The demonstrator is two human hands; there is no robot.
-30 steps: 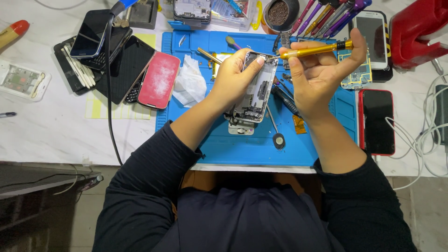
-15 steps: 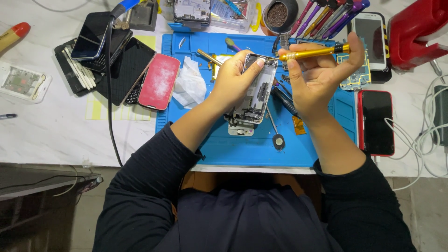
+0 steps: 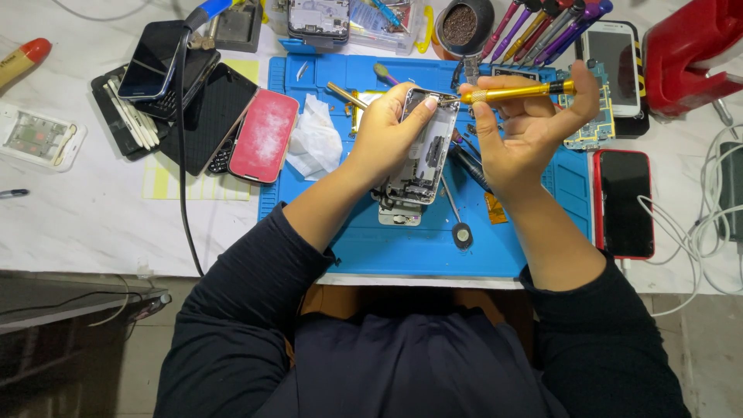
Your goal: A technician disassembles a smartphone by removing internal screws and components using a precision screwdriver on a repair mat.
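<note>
Little has shifted in the past second: the yellow-handled screwdriver (image 3: 515, 93) has tipped slightly closer to level, its tip at the top edge of the opened phone (image 3: 422, 151). The left hand (image 3: 387, 131) grips the phone, tilted above the blue work mat (image 3: 402, 244). The right hand (image 3: 530, 128) pinches the screwdriver between thumb and fingers. A red-cased phone (image 3: 625, 203) lies at the mat's right edge.

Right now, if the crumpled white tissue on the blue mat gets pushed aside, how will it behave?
The tissue looks thin and crumpled, so it is probably very light and floppy and would bunch up rather than slide cleanly. It lies on the blue mat beside the red phone, so a push may drag it against that.
</note>
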